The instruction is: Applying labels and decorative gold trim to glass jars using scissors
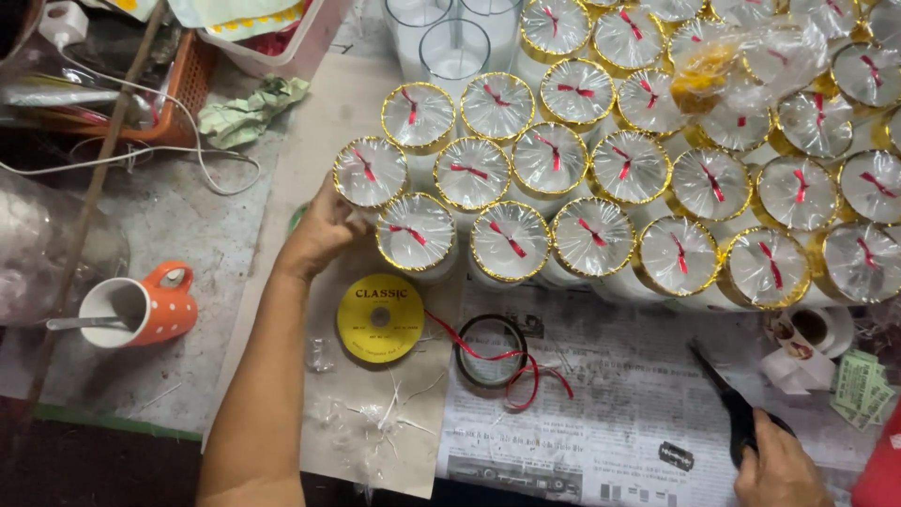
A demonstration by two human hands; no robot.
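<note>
Scissors (737, 406) lie on the newspaper (610, 376) at the near right, black blades pointing up and left, with the right hand (777, 469) closed around their handles at the bottom edge. Just left of that hand a small black razor blade (675, 456) rests on the same paper. Further left, white thread scraps (380, 418) are scattered over a brown sheet (310, 150).

A little farther off, a yellow spool (379, 317) lies flat on the brown sheet, and red ribbon (511, 361) runs from it across a dark tape ring (491, 349) on the newspaper, ending in loose loops. At the near left an orange spotted mug (141, 308) with a spoon in it stands on the grey bench (178, 225).

Beyond the spool, the left hand (324, 230) reaches up the brown sheet and curls against the side of the nearest jar (371, 173) at the left end of the rows; the fingers press on its wall, though whether they wrap it fully I cannot tell. That jar, like its neighbours, is white, capped with clear film, rimmed in gold and tied with a red ribbon bit.

Farther back, the jars (648, 178) stand packed and touching in rows across to the right edge. Behind them are clear empty glasses (453, 52), and at the far left an orange basket (183, 80), a white cable (141, 155) and crumpled green paper (246, 113).
</note>
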